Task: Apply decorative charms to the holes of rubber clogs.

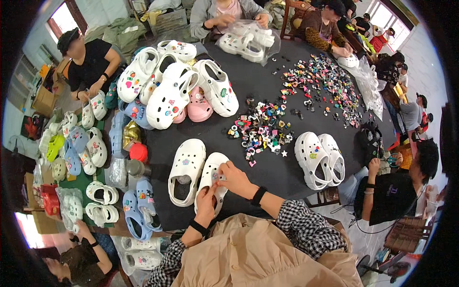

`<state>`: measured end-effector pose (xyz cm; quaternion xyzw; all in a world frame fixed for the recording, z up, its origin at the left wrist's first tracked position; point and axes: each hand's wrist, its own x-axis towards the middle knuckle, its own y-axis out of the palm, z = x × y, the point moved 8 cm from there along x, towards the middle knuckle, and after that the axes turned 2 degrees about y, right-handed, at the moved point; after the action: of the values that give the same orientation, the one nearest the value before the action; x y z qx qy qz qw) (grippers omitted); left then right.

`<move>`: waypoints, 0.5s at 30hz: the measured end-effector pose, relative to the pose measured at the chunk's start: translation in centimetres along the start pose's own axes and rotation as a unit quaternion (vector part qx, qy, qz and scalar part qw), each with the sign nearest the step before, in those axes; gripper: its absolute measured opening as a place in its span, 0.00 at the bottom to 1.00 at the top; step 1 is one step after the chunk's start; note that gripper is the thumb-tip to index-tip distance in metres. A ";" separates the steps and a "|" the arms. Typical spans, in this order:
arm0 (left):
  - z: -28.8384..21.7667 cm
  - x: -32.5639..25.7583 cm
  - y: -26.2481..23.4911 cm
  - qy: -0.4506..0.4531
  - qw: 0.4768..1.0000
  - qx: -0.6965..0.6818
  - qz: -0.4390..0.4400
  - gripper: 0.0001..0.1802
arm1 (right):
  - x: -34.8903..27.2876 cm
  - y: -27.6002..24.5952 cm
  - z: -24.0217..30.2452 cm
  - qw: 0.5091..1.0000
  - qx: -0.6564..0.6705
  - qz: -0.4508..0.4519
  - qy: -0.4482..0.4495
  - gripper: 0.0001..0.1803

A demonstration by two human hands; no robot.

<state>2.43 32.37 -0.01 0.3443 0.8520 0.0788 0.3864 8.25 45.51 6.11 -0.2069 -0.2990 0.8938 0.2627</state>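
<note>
A pair of white clogs lies on the black tabletop in front of me. The left white clog (188, 165) has a small bluish flower-like charm on its upper and rests untouched. On the right white clog (213, 165), both my hands are at work. My left hand (206, 204) is closed on its side near the opening. My right hand (236, 180) has its fingers pinched together over the upper, beside a small pale charm (214, 175). Whatever sits between the right fingertips is too small to make out.
Loose colourful charms (264, 131) are heaped ahead, with a larger spread (325, 86) beyond. Decorated white clogs (174, 95) are piled at the far left; another pair (315, 158) stands to the right. Co-workers sit around the table, one handling a bagged clog (246, 43).
</note>
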 end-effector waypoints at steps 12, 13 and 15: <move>0.3 0.0 -0.5 0.011 1.000 -0.019 -0.004 0.09 | 1.8 0.2 -1.7 0.994 -0.013 0.090 0.056 0.66; 0.4 -0.1 -0.6 0.007 1.000 -0.015 -0.002 0.09 | 1.8 0.3 -1.8 0.994 -0.010 0.088 0.061 0.66; 0.2 0.1 -0.4 0.010 1.000 -0.004 0.008 0.07 | 2.1 0.7 -2.2 0.991 -0.029 0.107 0.076 0.65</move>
<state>2.32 32.14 -0.41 0.3491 0.8528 0.0889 0.3781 7.50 47.23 3.59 -0.3125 -0.2800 0.8894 0.1816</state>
